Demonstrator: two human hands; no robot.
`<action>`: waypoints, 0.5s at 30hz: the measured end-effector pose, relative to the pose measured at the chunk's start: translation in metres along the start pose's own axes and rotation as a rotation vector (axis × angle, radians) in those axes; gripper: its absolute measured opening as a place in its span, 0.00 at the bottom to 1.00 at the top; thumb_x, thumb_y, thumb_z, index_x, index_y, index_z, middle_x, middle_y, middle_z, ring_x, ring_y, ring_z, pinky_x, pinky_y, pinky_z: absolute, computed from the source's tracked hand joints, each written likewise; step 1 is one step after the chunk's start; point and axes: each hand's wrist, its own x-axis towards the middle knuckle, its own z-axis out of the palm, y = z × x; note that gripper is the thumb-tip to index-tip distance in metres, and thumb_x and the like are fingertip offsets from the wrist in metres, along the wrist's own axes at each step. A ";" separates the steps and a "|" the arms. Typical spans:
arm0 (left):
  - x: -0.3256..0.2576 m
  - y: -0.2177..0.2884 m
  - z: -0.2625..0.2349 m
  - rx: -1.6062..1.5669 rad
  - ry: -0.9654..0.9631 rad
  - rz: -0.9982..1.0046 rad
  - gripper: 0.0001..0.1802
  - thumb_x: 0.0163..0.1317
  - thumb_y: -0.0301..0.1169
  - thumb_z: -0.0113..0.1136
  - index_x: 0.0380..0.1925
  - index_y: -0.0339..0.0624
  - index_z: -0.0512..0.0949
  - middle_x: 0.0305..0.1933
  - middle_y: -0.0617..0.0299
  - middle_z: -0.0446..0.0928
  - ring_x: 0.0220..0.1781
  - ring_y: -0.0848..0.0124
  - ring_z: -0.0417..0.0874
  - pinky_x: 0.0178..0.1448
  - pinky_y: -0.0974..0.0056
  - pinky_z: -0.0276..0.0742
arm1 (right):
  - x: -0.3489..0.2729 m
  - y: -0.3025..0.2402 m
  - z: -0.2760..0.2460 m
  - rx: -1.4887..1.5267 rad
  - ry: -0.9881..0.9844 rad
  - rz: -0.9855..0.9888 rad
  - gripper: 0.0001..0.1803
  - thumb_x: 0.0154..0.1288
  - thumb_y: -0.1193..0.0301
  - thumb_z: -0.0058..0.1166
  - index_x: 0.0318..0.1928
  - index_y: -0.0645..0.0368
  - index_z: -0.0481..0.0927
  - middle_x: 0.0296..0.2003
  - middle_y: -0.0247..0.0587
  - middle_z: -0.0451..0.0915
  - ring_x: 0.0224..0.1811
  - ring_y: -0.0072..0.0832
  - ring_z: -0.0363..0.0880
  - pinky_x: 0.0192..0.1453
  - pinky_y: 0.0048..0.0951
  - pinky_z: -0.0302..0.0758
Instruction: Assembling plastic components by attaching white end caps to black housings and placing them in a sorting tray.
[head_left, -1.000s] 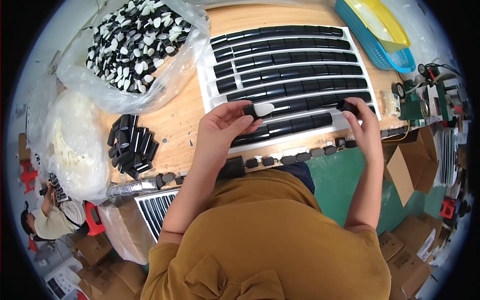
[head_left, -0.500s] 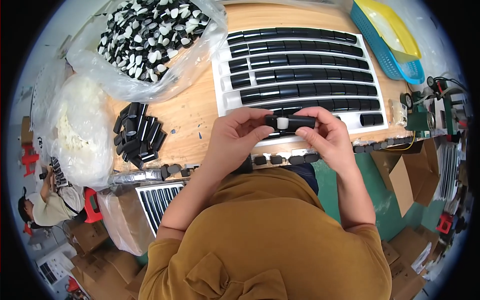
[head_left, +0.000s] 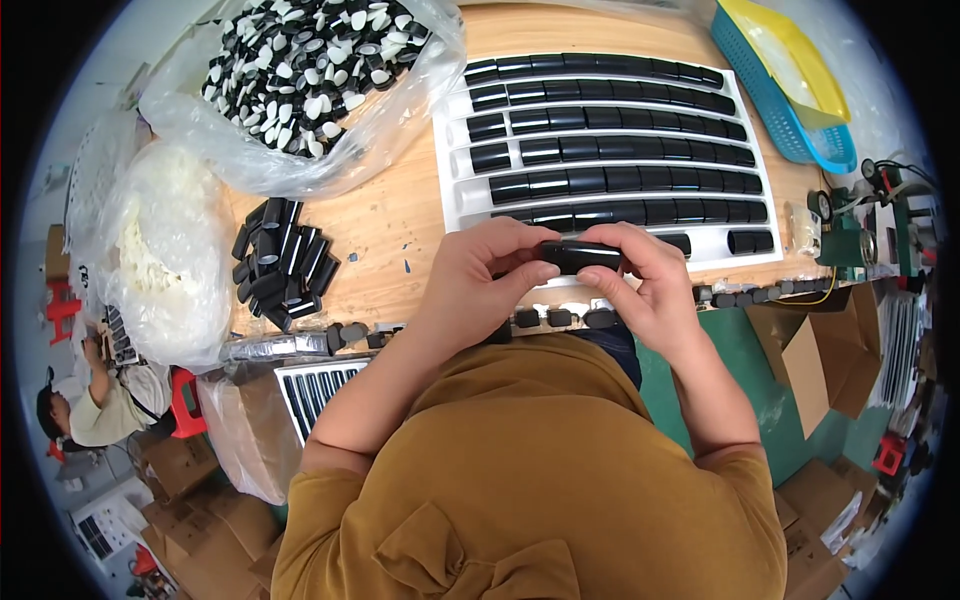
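Observation:
Close to the table's front edge, my left hand (head_left: 478, 275) and my right hand (head_left: 645, 285) pinch a short glossy black tube (head_left: 580, 256) from its two ends. It lies level between my fingertips, and no white shows on it. Just beyond my hands sits a white slotted tray (head_left: 464, 194) with rows of similar black tubes (head_left: 625, 180); part of its near row is hidden behind my fingers. To the left, a heap of loose black tubes (head_left: 280, 262) lies on the wooden table.
An open clear bag (head_left: 170, 110) at the far left holds many small black-and-white caps (head_left: 310, 75). Nearer is a bag of whitish pieces (head_left: 165, 265). Blue and yellow baskets (head_left: 785, 110) stand far right, by a green metal device (head_left: 850, 240). Black pieces (head_left: 560, 318) line the front edge.
The white-tipped black piece from my left hand and the tube from my right have come together into one black cylinder. The white part no longer shows. The view has shifted slightly.

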 end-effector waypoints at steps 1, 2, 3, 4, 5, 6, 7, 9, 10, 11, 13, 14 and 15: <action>-0.002 0.002 -0.001 0.053 -0.007 0.012 0.16 0.59 0.17 0.63 0.48 0.33 0.80 0.39 0.63 0.79 0.41 0.78 0.80 0.46 0.73 0.77 | 0.001 -0.001 -0.002 -0.013 -0.047 -0.006 0.14 0.58 0.75 0.65 0.45 0.63 0.80 0.30 0.36 0.78 0.21 0.19 0.67 0.25 0.21 0.65; -0.003 0.004 -0.002 0.106 -0.014 0.023 0.15 0.58 0.16 0.62 0.47 0.33 0.81 0.40 0.63 0.78 0.40 0.78 0.79 0.46 0.73 0.76 | 0.003 -0.002 -0.003 -0.026 -0.094 -0.013 0.14 0.58 0.75 0.65 0.45 0.63 0.80 0.30 0.37 0.78 0.20 0.20 0.67 0.25 0.21 0.65; -0.004 0.007 -0.003 0.106 -0.011 0.021 0.15 0.58 0.16 0.62 0.47 0.33 0.81 0.40 0.63 0.78 0.40 0.78 0.79 0.46 0.73 0.76 | 0.005 -0.003 -0.003 -0.025 -0.097 -0.012 0.14 0.58 0.75 0.65 0.45 0.63 0.80 0.30 0.37 0.78 0.20 0.20 0.67 0.25 0.21 0.65; -0.004 0.009 -0.004 0.113 -0.008 0.020 0.15 0.58 0.16 0.62 0.47 0.33 0.81 0.40 0.63 0.78 0.40 0.78 0.79 0.45 0.73 0.77 | 0.006 -0.006 -0.003 -0.002 -0.107 0.020 0.14 0.58 0.75 0.65 0.45 0.63 0.80 0.30 0.37 0.78 0.20 0.20 0.67 0.25 0.21 0.65; -0.005 0.010 -0.005 0.119 -0.006 0.019 0.15 0.58 0.16 0.62 0.47 0.32 0.81 0.41 0.62 0.78 0.40 0.78 0.79 0.45 0.74 0.77 | 0.007 -0.007 -0.003 0.021 -0.118 0.052 0.14 0.57 0.75 0.65 0.45 0.63 0.80 0.30 0.38 0.78 0.20 0.20 0.67 0.25 0.22 0.65; -0.004 0.010 -0.006 0.120 -0.002 0.019 0.15 0.58 0.16 0.62 0.47 0.32 0.81 0.41 0.62 0.78 0.40 0.78 0.79 0.45 0.74 0.77 | 0.009 -0.010 -0.003 0.023 -0.121 0.051 0.14 0.57 0.75 0.65 0.45 0.63 0.80 0.30 0.38 0.78 0.20 0.20 0.67 0.25 0.22 0.65; -0.004 0.008 -0.007 0.128 0.005 0.039 0.15 0.58 0.17 0.62 0.47 0.32 0.81 0.40 0.62 0.78 0.39 0.78 0.79 0.44 0.73 0.77 | 0.010 -0.012 -0.003 -0.015 -0.135 0.067 0.15 0.58 0.75 0.64 0.46 0.63 0.80 0.33 0.38 0.80 0.25 0.20 0.72 0.28 0.20 0.68; -0.004 0.005 -0.009 0.134 0.017 0.059 0.15 0.59 0.17 0.62 0.47 0.32 0.81 0.40 0.63 0.78 0.39 0.78 0.79 0.44 0.73 0.77 | 0.010 -0.013 -0.001 -0.053 -0.152 0.083 0.15 0.58 0.75 0.64 0.47 0.63 0.80 0.35 0.39 0.82 0.30 0.20 0.78 0.31 0.19 0.70; -0.004 0.004 -0.010 0.153 0.007 0.045 0.15 0.59 0.18 0.62 0.47 0.32 0.81 0.40 0.62 0.78 0.38 0.78 0.80 0.44 0.73 0.77 | 0.010 -0.012 0.001 -0.052 -0.145 0.075 0.15 0.59 0.75 0.64 0.47 0.64 0.80 0.34 0.37 0.82 0.29 0.19 0.77 0.30 0.18 0.69; -0.004 0.003 -0.010 0.171 -0.002 0.030 0.15 0.59 0.18 0.63 0.48 0.33 0.81 0.40 0.62 0.78 0.38 0.78 0.80 0.44 0.73 0.77 | 0.009 -0.011 0.002 -0.050 -0.138 0.066 0.15 0.59 0.75 0.64 0.47 0.64 0.80 0.34 0.36 0.82 0.29 0.17 0.76 0.29 0.18 0.69; -0.003 0.001 -0.011 0.131 0.005 0.001 0.15 0.58 0.18 0.63 0.47 0.33 0.81 0.40 0.62 0.78 0.39 0.77 0.81 0.44 0.73 0.78 | 0.002 -0.004 0.008 0.005 -0.112 0.129 0.15 0.60 0.76 0.63 0.48 0.64 0.79 0.33 0.34 0.81 0.28 0.16 0.75 0.29 0.17 0.69; -0.002 0.000 -0.012 0.092 0.010 -0.029 0.15 0.58 0.18 0.64 0.47 0.33 0.81 0.41 0.61 0.79 0.39 0.76 0.81 0.44 0.73 0.78 | 0.000 -0.001 0.010 0.061 -0.084 0.192 0.15 0.61 0.76 0.63 0.48 0.64 0.79 0.32 0.32 0.80 0.27 0.14 0.73 0.28 0.16 0.68; -0.002 -0.002 -0.014 0.094 0.012 -0.027 0.15 0.58 0.18 0.64 0.47 0.33 0.81 0.41 0.61 0.79 0.39 0.76 0.81 0.44 0.73 0.78 | 0.000 0.000 0.012 0.061 -0.085 0.189 0.15 0.61 0.76 0.63 0.48 0.64 0.79 0.32 0.32 0.80 0.27 0.14 0.73 0.28 0.16 0.68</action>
